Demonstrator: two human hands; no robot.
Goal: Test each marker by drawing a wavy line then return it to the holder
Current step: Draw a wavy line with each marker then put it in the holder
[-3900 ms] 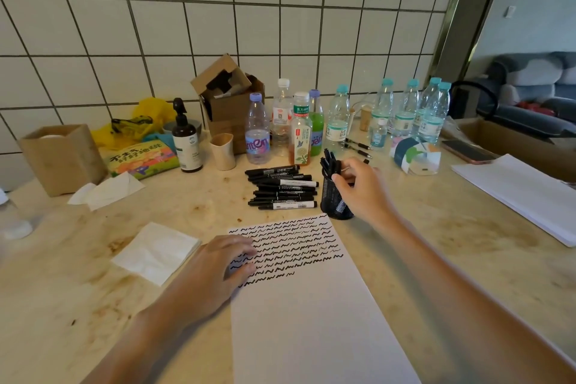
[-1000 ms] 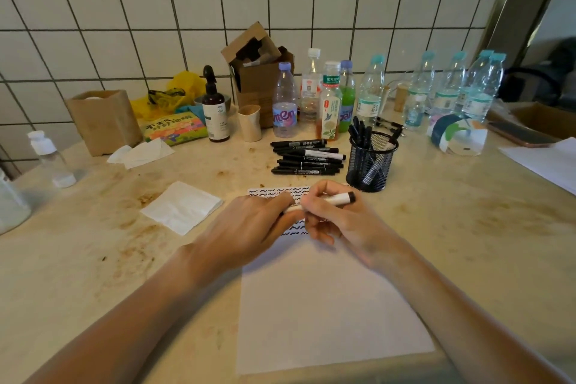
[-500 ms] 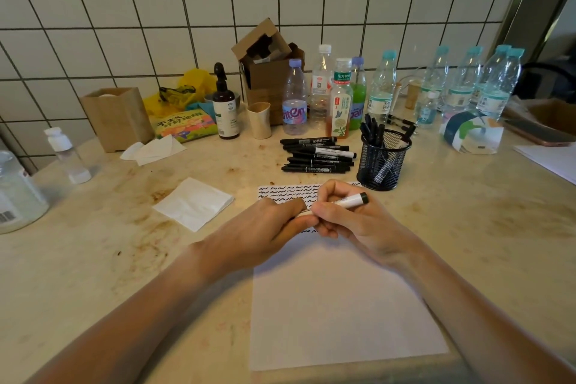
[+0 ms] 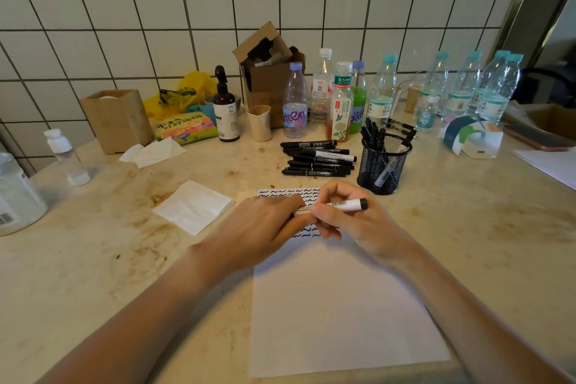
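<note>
Both hands meet over the top of a white sheet of paper (image 4: 343, 305) that carries rows of black wavy lines at its far end. My right hand (image 4: 352, 221) holds a white-barrelled marker (image 4: 346, 205) with a black end pointing right. My left hand (image 4: 265, 227) grips the marker's left end, which its fingers hide. A black mesh pen holder (image 4: 382, 165) with several markers stands just beyond my right hand. A pile of several black markers (image 4: 318, 159) lies on the table left of the holder.
Bottles (image 4: 343, 103) line the tiled wall, with a cardboard box (image 4: 268, 78), a paper cup (image 4: 259, 122) and a brown pump bottle (image 4: 225, 109). A folded tissue (image 4: 193, 206) lies left of the paper. A tape roll (image 4: 470, 137) and phone (image 4: 536, 134) sit at the right.
About four seconds ago my right hand was at the holder and my left lay on the paper. Since then both hands have come together on one marker; little moved in the last second.
</note>
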